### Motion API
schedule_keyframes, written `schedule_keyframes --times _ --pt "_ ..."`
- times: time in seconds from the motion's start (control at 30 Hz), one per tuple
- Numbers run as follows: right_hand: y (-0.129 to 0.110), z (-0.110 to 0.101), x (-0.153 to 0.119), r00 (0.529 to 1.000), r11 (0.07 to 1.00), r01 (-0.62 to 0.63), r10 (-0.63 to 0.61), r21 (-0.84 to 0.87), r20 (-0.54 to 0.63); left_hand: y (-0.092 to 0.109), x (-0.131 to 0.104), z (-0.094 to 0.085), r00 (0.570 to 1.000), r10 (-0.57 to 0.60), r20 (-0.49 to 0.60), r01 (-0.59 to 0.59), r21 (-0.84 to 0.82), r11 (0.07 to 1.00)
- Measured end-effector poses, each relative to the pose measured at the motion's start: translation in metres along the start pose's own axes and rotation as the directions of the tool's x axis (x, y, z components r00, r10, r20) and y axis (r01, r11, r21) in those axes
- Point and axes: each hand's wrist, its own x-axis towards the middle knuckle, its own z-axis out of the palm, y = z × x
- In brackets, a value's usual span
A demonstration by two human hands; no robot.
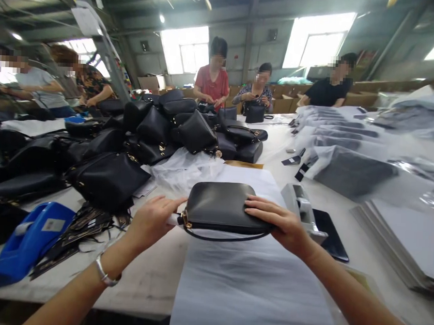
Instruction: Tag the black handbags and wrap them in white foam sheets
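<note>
A small black handbag [220, 206] with rounded corners and gold hardware sits in front of me over a white sheet of wrapping paper [239, 285]. Its thin strap [227, 238] loops along the near side. At the bag's left end, my left hand [156, 220] grips beside the gold ring, where a bit of white wrapping shows at the fingers. My right hand [275, 219] holds the right end, fingers laid over the upper face and the thumb hidden. A silver bracelet [105, 272] is on the left wrist.
Black handbags [107, 176] are heaped at left. A blue tape dispenser [34, 240] lies beside loose black tags [75, 228]; a grey dispenser [302, 210] stands right, near a dark tablet-like slab [329, 234]. Bagged items [355, 169] and stacked sheets [405, 235] fill the right. Several people work beyond.
</note>
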Motion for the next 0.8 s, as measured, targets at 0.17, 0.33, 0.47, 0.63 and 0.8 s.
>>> schedule_keyframes --times 0.17,0.33,0.47,0.63,0.8 --pt "0.013 0.000 -0.053 0.999 0.977 -0.036 0.040 -0.210 0.017 0.039 0.004 0.020 0.986 0.067 0.154 -0.079 0.075 0.994" --pt "0.014 0.008 -0.100 0.989 0.942 -0.148 0.142 -0.301 -0.040 0.055 -0.003 0.028 0.948 0.178 0.264 -0.201 0.063 0.978" --pt "0.004 0.016 -0.122 0.967 0.898 -0.252 0.217 -0.360 -0.133 0.051 -0.011 0.027 0.897 0.165 0.410 -0.161 -0.044 0.986" --pt "0.001 0.029 -0.128 0.950 0.884 -0.307 0.259 -0.352 -0.176 0.048 -0.018 0.027 0.883 0.037 0.468 -0.007 -0.067 0.998" --pt "0.005 0.036 -0.129 0.947 0.886 -0.320 0.286 -0.334 -0.150 0.084 0.004 0.036 0.979 0.100 0.176 -0.054 -0.252 0.966"
